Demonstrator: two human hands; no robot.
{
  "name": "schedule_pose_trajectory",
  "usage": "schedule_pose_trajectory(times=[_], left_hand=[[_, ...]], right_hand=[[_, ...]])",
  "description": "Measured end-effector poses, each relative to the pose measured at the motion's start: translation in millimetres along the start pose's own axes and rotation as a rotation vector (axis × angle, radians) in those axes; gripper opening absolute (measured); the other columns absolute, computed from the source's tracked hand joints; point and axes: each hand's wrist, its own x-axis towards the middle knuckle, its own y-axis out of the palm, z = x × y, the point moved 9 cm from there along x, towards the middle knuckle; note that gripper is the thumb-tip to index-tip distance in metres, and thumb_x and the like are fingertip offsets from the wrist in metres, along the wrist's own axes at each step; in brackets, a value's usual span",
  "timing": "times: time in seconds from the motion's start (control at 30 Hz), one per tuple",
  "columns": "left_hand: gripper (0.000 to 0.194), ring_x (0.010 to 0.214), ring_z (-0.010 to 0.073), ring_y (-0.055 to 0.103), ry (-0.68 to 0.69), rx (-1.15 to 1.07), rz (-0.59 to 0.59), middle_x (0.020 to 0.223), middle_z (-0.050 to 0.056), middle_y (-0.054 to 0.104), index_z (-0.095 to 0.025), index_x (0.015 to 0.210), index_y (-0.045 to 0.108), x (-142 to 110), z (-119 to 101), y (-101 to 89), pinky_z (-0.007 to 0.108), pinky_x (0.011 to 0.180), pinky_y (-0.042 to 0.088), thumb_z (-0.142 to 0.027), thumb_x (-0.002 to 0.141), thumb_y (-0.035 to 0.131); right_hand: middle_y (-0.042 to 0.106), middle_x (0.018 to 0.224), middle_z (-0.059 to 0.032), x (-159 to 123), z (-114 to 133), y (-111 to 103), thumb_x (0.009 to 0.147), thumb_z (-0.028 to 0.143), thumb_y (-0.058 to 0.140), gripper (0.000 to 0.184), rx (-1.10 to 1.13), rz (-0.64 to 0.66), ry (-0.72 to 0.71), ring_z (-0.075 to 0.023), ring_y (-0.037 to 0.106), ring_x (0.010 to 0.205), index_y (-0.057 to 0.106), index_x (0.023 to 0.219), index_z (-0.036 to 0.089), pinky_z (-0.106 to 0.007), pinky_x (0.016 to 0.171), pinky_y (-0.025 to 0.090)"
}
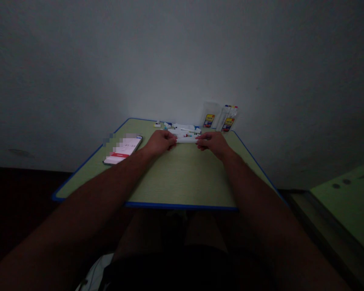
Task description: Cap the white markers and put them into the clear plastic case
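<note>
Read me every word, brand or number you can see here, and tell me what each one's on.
None can be read for certain.
Phone screen: characters too blurred, partly pixelated.
Label on the left clear case: too small.
Label on the right clear case: too small.
White pen between the hands: no text distinguishable.

Lower middle of the frame, the bench [185,182] offers open surface between the forearms; a phone [124,149] blocks its left side, loose markers [185,130] crowd the top centre, and upright clear cases [210,115] bar the upper right, before the wall [170,60]
</note>
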Motion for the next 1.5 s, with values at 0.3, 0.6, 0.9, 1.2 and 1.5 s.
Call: schedule_pose_trajectory(times=[0.3,0.6,0.9,1.2,1.5], left_hand=[[0.006,0.053,0.0109,0.053,0.013,-0.138,0.031,0.065,0.005,0.067,-0.014,0.073,0.071,6.2,11.1,4.5,0.026,0.054,0.041,-0.016,0.078,0.069],[0.007,0.051,0.0104,0.051,0.007,-0.124,0.036,0.061,0.003,0.065,-0.013,0.071,0.07,5.2,8.1,4.6,0.026,0.054,0.04,-0.015,0.077,0.068],[0.013,0.049,0.0105,0.049,-0.022,-0.026,-0.03,0.054,0.002,0.061,-0.014,0.066,0.069,-0.1,1.5,-0.5,0.027,0.054,0.038,-0.016,0.078,0.068],[0.011,0.049,0.0097,0.049,-0.047,-0.117,-0.013,0.056,0.002,0.062,-0.014,0.066,0.067,-1.6,2.1,3.3,0.026,0.052,0.038,-0.013,0.077,0.068],[0.008,0.048,0.0097,0.049,-0.064,-0.134,-0.04,0.054,0.001,0.061,-0.014,0.066,0.067,-2.3,2.9,3.4,0.025,0.051,0.038,-0.014,0.074,0.069]], right_hand=[[0.069,0.058,-0.0034,-1.3,1.5,-1.4,0.067,0.012,0.084,0.015,-0.005,-0.01,0.025,-0.0115,0.064,0.049,0.075,0.079,0.012,-0.021,0.05,0.056],[0.068,0.057,-0.0027,-0.8,1.3,-1.2,0.065,0.015,0.085,0.017,0.008,-0.005,0.027,-0.0115,0.064,0.05,0.074,0.078,0.012,-0.022,0.051,0.057],[0.069,0.059,-0.0039,-0.9,2.5,-1.3,0.068,0.013,0.081,0.014,-0.057,-0.018,0.008,-0.0119,0.063,0.051,0.076,0.081,0.011,-0.024,0.054,0.057],[0.069,0.058,-0.0033,0.3,2.2,-1.7,0.065,0.016,0.084,0.015,-0.025,-0.002,-0.014,-0.0113,0.063,0.05,0.076,0.078,0.013,-0.023,0.052,0.057],[0.068,0.057,-0.0031,1.1,3.6,-0.3,0.064,0.014,0.083,0.015,-0.021,-0.014,-0.025,-0.0113,0.063,0.048,0.074,0.077,0.011,-0.022,0.05,0.056]])
